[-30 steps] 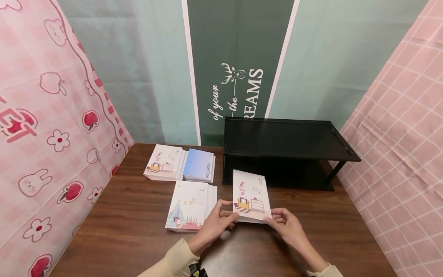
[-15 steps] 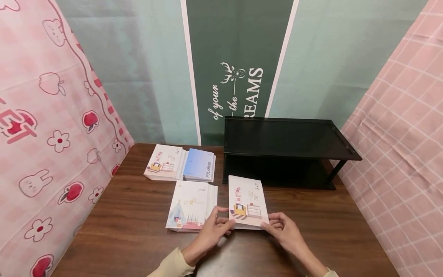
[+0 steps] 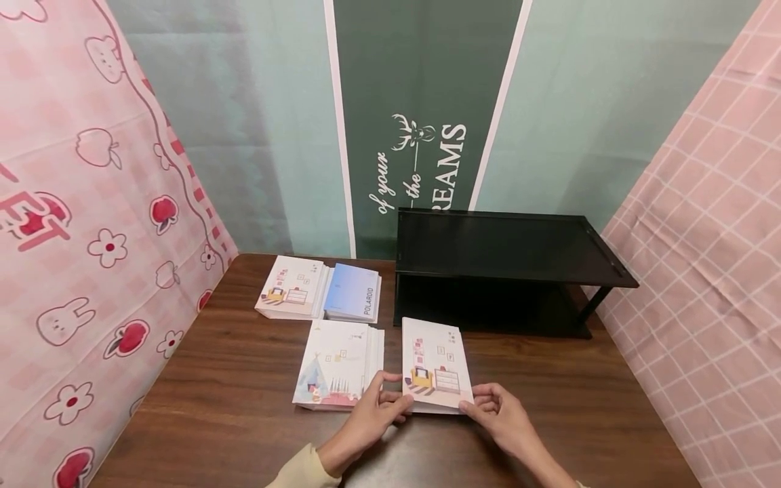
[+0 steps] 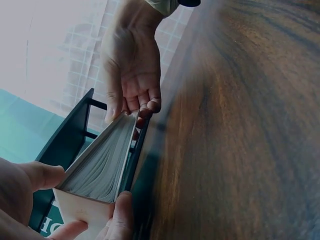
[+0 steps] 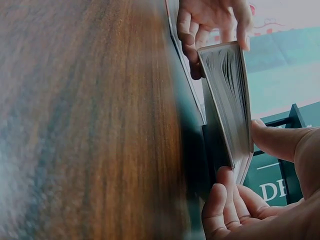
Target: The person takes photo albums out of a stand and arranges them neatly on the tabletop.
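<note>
Between both hands is a thick photo album (image 3: pixel 436 366), its white cover printed with a yellow armchair and a drawer chest. My left hand (image 3: pixel 374 410) grips its left near corner, and my right hand (image 3: pixel 503 417) the right near corner. In each hand the thumb lies on the cover, with fingers curled at the side and below. Packed page edges (image 4: pixel 100 160) show between the covers in the left wrist view. In the right wrist view the album (image 5: pixel 227 100) appears held slightly above the table, tilted.
Left of the held album lie an album with a tent picture (image 3: pixel 332 366), another armchair album (image 3: pixel 289 288) and a blue album marked POLAROID (image 3: pixel 352 291). A black two-level stand (image 3: pixel 506 244) occupies the back right of the wooden table (image 3: pixel 213 407). Fabric curtains (image 3: pixel 293 135) surround the table.
Both hands have drawn the album toward me and slightly left, away from the black stand. The other albums and the stand have stayed put.
</note>
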